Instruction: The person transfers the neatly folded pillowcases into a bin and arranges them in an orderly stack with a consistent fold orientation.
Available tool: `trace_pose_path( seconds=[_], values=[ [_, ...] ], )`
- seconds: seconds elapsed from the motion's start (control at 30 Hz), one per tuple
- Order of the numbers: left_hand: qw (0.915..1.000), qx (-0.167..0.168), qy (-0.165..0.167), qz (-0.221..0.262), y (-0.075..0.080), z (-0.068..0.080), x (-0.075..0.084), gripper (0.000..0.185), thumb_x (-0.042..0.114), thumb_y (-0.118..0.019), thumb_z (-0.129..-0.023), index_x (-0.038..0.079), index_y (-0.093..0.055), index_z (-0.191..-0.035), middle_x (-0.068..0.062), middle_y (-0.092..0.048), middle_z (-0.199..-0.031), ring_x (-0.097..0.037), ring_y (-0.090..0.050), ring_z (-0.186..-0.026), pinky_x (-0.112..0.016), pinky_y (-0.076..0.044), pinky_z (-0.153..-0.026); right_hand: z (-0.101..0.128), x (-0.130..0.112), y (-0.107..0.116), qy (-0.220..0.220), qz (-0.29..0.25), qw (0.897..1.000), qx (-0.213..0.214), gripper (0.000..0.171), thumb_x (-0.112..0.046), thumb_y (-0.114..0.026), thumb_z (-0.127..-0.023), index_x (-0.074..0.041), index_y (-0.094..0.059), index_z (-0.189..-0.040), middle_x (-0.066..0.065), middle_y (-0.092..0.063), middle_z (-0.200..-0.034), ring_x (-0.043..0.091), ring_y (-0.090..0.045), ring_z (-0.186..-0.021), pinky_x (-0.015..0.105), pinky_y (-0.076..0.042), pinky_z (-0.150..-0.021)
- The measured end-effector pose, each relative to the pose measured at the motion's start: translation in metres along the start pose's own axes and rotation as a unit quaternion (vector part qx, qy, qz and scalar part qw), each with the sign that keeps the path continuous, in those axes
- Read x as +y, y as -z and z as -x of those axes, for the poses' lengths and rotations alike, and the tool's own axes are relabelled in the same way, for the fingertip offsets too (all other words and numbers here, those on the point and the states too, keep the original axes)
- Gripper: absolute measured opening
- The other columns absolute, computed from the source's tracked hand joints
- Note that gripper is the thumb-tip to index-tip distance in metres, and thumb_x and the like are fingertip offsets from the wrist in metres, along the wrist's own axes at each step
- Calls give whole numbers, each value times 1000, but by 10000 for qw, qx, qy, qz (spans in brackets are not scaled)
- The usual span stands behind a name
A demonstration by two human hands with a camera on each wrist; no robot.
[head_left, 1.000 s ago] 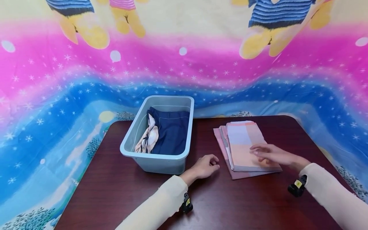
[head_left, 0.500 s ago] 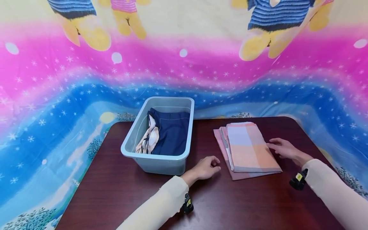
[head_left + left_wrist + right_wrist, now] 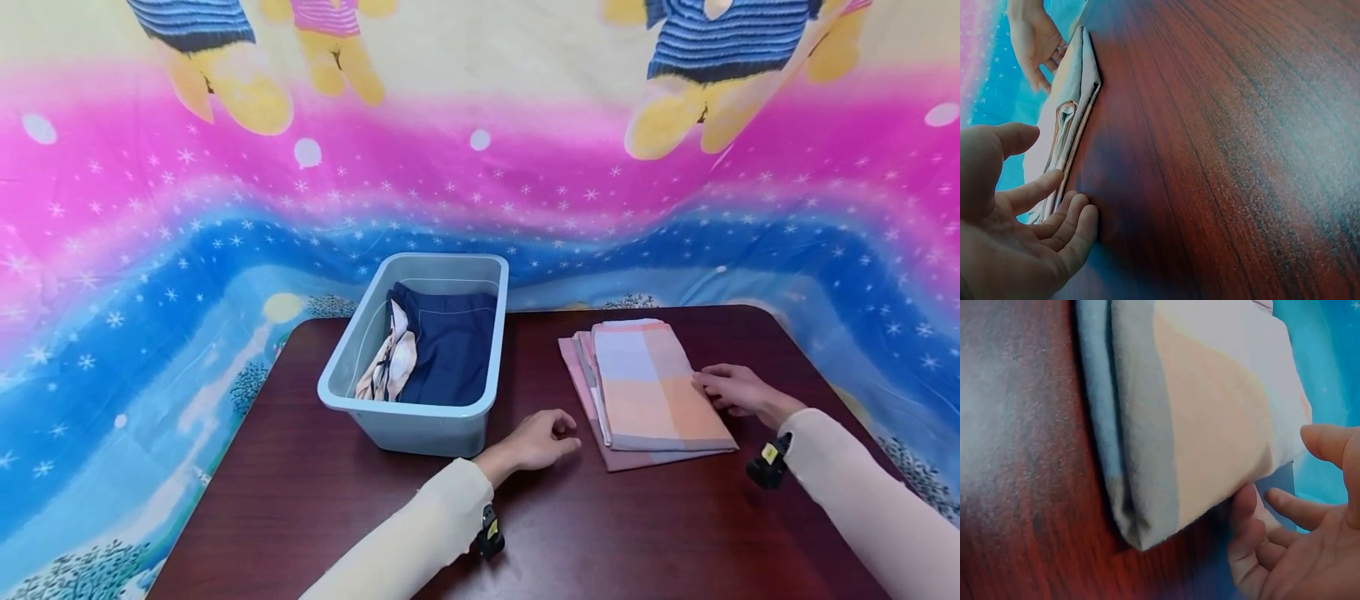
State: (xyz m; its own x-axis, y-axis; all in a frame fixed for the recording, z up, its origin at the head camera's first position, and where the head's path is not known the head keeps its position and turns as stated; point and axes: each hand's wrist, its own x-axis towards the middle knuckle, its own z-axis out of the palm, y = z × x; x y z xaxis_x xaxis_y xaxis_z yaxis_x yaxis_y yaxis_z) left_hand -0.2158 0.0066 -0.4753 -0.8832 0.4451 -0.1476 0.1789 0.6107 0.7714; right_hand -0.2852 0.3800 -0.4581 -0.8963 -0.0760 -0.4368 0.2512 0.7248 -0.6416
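Folded cloth, peach-and-grey checks, is lying on a pink folded piece on the right half of the table; the two together are making a small stack. I am reading the feeds remotely.

Change: a second ago the right hand was lying flat across the top of the stack. It is now sitting off the right edge, fingertips touching the side of the checked cloth, palm on the table. I am taking this to mean the smoothing pass is over and the hand is squaring or about to lift the edge, though that is only my judgement.

Right grip: released, fingers loosely bent and touching the cloth edge, not closing round it. The right wrist view is showing the fingers meeting the near corner of the folded cloth.

Left hand is hardly shifting: it is resting on the table between the bin and the stack, just beside the stack's left edge. Left grip: released, fingers loosely curled, holding nothing. The left wrist view is showing the fingers close to the layered edge of the stack.

The grey-blue bin is standing left of the stack, holding a dark blue garment and a pale patterned one. A bright printed sheet is hanging behind.
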Motion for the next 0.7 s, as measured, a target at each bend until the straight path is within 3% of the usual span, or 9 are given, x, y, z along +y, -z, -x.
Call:
trace_pose_path(
  seconds=[0.17, 0.27, 0.33, 0.53, 0.7],
  values=[
    [9998, -32, 154, 118, 2, 0, 1, 35, 28, -68, -96, 7, -66, -124, -10, -67, -120, -14, -61, -98, -31, -54, -91, -4, 0, 0, -4, -100, 9999, -74, 83, -54, -42, -105, 14, -27, -151, 18, -57, -115, 17, -59, -87, 33, -50, -71],
    [9996, -77, 216, 143, 3, -1, 0, 37, 30, -68, -96, 7, -66, -125, -9, -68, -120, -13, -61, -94, -31, -55, -90, -9, 1, -1, 30, -356, 9991, -240, 74, -55, -43, -104, 9, -45, -141, 3, -56, -93, 15, -54, -79, 32, -48, -69],
    [9996, -98, 215, 120, 2, -3, -2, 39, 31, -67, -97, 6, -67, -126, -9, -69, -119, -12, -61, -94, -30, -55, -90, -13, 2, -2, 92, -570, 9975, -396, 70, -55, -43, -104, 7, -49, -137, -2, -56, -87, 14, -55, -77, 31, -49, -69],
    [9998, -73, 143, 136, 2, -5, -5, 39, 30, -68, -96, 4, -67, -125, -9, -70, -117, -8, -63, -84, -27, -54, -88, -22, -3, -8, 178, -1141, 9889, -935, 70, -48, -39, -108, 9, -35, -147, -5, -59, -89, 9, -57, -73, 27, -51, -68],
    [9998, -84, 56, 152, 1, -6, -5, 38, 26, -68, -96, 2, -68, -125, -11, -70, -117, -6, -63, -72, -24, -52, -86, -23, -3, -8, 174, -1530, 9777, -1428, 46, -42, -42, -108, 0, -47, -127, -7, -43, -71, 7, -36, -54, 23, -38, -57]
  ],
)
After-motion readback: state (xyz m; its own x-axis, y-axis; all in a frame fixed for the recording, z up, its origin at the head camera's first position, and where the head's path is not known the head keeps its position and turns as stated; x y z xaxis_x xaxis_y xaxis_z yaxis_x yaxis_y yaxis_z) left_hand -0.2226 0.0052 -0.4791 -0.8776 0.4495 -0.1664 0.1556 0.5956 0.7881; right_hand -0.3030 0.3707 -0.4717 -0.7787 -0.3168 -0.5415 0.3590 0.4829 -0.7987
